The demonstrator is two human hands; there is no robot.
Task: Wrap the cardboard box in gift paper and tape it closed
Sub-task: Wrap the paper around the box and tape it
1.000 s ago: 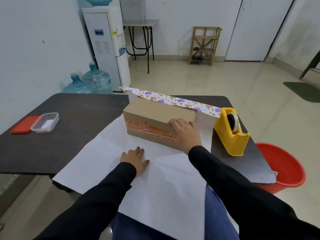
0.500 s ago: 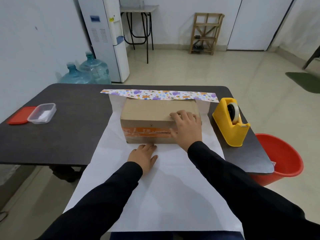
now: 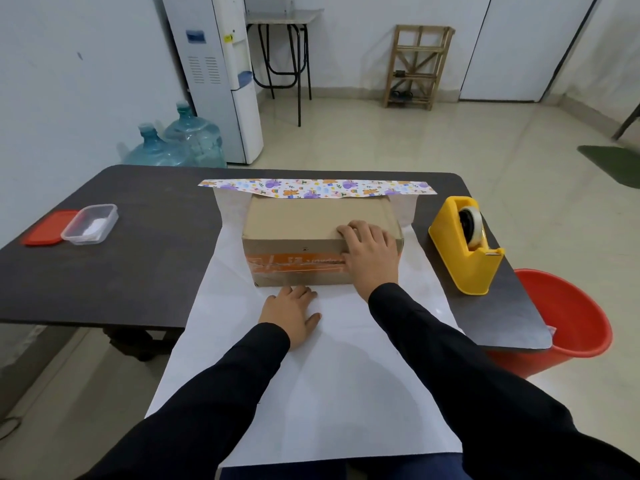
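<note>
Our right hand (image 3: 372, 252) lay flat-fingered over the cardboard box (image 3: 304, 223), our left hand (image 3: 291, 315) pressed, fingers straight, on the gift paper (image 3: 329, 382)

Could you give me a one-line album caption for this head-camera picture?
Right hand rests on a cardboard box on gift paper, left hand flat on the sheet, yellow tape dispenser beside.

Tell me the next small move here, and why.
Probably lift the near part of the gift paper up over the cardboard box with the left hand. That part lies flat, the left hand rests on it just before the box, and the right hand presses on the box.
</note>
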